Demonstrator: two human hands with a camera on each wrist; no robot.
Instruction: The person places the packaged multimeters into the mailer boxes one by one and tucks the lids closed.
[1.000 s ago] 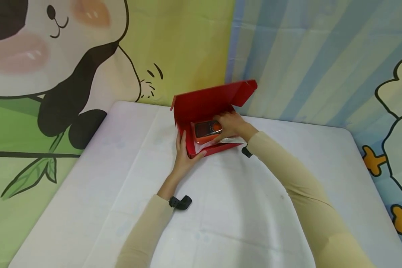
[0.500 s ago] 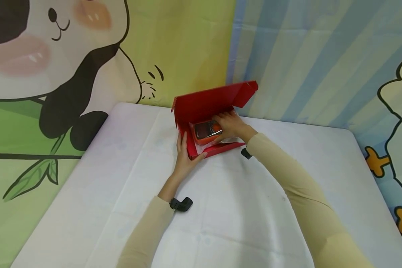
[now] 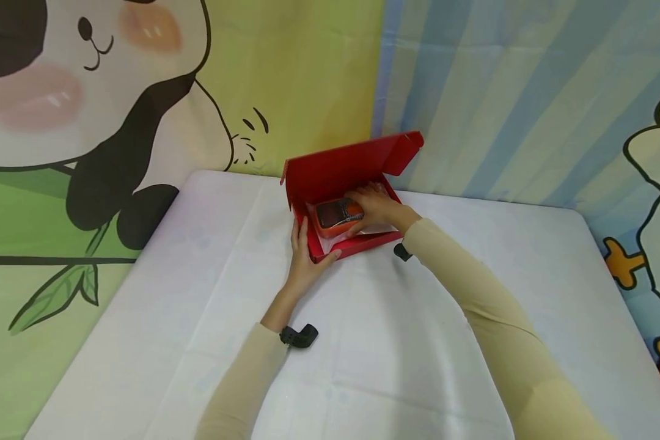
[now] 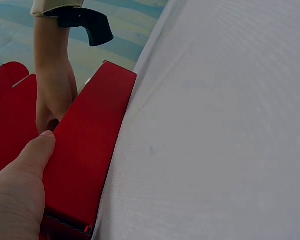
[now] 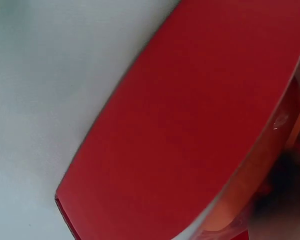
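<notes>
A red cardboard box [image 3: 352,165] stands at the far side with its lid raised. Inside it lies an orange device with a dark screen [image 3: 332,215], in clear plastic wrap. My right hand [image 3: 376,205] grips the device's right end, fingers over the far side and thumb near the front. At the box's front left corner my left hand [image 3: 301,263] holds the box, thumb on the front wall and fingers along the left side. The left wrist view shows the left thumb [image 4: 37,152] at the top edge of the front wall [image 4: 85,145]. In the right wrist view, that wall [image 5: 175,125] hides most of the device.
A white-covered table [image 3: 363,342] lies under the box, its far edge close behind it. Beyond hangs a printed backdrop [image 3: 308,73] with a cartoon panda and stripes. Each wrist wears a black camera band, the left one [image 3: 299,336] resting low over the tablecloth.
The device has moved slightly left within the box, along with my right hand. My left hand keeps its place at the box corner.
</notes>
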